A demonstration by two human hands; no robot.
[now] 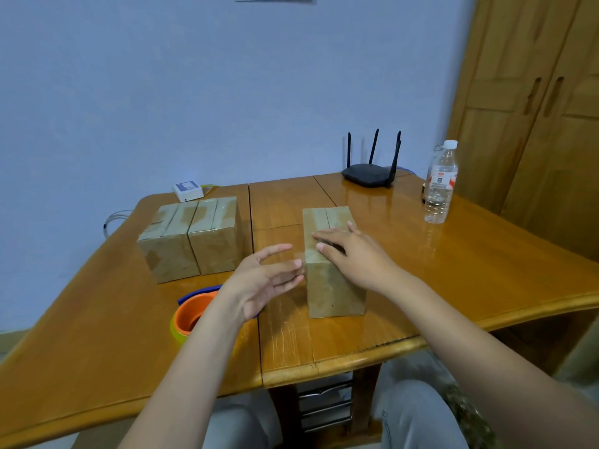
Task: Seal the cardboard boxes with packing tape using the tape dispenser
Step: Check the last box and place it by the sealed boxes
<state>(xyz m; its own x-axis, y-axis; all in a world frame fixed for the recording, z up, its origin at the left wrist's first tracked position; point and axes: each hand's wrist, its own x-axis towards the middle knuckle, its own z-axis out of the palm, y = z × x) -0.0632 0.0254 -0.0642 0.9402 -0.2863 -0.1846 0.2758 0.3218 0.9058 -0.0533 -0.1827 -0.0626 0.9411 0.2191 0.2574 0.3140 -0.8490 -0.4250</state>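
Observation:
A taped cardboard box point(334, 290) stands in the middle of the wooden table point(470, 264). My right hand point(350, 251) lies flat on its top, palm down, fingers spread. My left hand point(265, 280) hovers at the box's left side, fingers apart, fingertips close to the top edge, holding nothing. Two more taped boxes point(191, 238) stand side by side at the left. The tape dispenser point(189, 314), orange with a blue part and a tape roll, sits on the table under my left forearm, partly hidden.
A black router point(369, 175) with antennas and a clear water bottle point(440, 183) stand at the back right. A small white device point(188, 190) with cables lies at the back left. A wooden wardrobe point(534, 102) is at the right. My knees show below the table edge.

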